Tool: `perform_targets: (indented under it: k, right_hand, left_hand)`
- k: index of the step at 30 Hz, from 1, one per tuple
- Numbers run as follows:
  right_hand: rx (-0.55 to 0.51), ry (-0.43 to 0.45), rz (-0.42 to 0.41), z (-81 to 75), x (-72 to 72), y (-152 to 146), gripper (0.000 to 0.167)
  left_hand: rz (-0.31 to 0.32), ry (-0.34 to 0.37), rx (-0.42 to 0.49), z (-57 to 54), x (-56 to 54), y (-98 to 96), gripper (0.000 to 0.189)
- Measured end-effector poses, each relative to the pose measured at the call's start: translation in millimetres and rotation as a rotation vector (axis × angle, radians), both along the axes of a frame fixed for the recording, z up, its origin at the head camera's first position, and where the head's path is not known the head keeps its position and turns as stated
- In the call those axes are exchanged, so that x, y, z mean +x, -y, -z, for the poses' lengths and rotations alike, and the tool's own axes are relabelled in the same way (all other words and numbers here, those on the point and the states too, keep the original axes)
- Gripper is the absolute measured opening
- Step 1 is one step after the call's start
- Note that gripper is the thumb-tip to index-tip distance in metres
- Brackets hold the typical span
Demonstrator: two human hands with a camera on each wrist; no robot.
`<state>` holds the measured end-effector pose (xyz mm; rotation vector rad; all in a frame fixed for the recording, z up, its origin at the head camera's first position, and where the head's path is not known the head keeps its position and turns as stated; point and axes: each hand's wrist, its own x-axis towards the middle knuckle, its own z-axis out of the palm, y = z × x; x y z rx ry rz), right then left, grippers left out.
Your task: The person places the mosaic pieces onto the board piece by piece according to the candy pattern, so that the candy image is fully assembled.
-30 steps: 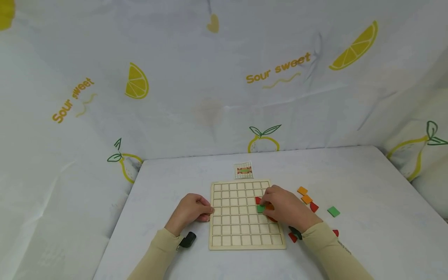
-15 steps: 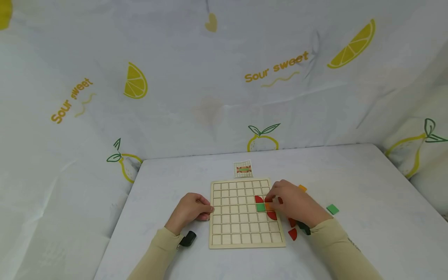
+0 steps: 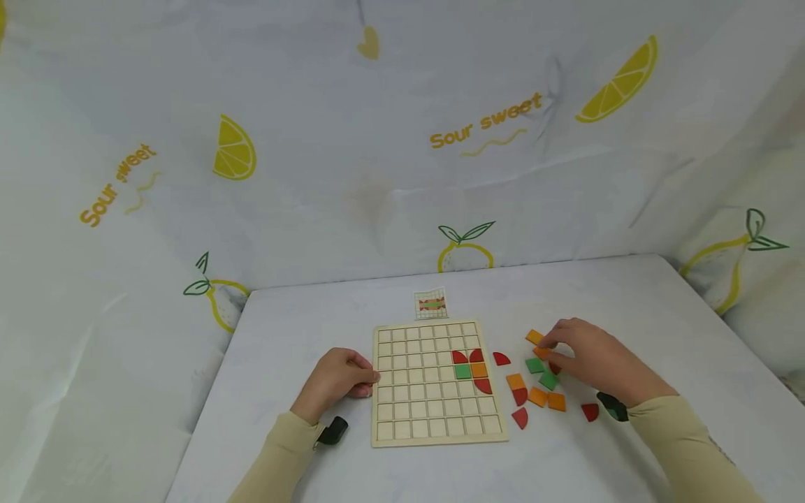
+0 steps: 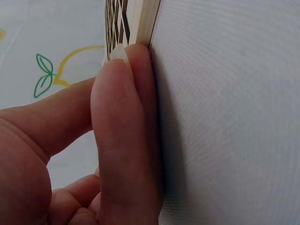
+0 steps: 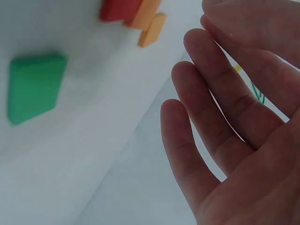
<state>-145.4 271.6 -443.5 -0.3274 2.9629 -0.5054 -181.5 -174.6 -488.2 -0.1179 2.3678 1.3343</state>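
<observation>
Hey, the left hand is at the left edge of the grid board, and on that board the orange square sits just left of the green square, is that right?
Not quite: the head view shows the orange square just right of the green square. The left hand is indeed at the left edge of the grid board.

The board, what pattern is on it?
The board has a grid of squares, best seen in the head view.
</observation>
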Motion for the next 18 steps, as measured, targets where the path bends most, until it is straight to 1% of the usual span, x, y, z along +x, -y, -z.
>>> perform_targets:
  k: [2,9,14,18]
  right_hand:
    - [0.011,0.013,0.015,1.2,1.7,-6,0.012]
    - [0.026,0.023,0.007,4.8,11.2,-24,0.014]
    - [0.049,0.065,0.031,8.8,22.4,-36,0.017]
    - [0.066,0.103,0.060,12.8,37.3,-41,0.018]
  left_hand:
    - [-0.003,0.003,-0.004,0.0,0.1,-0.1,0.020]
    - [-0.010,0.003,-0.002,0.9,0.8,0.8,0.021]
    - [-0.006,-0.002,0.013,1.0,1.4,1.5,0.023]
    - [-0.002,0.002,0.017,0.8,1.9,1.6,0.024]
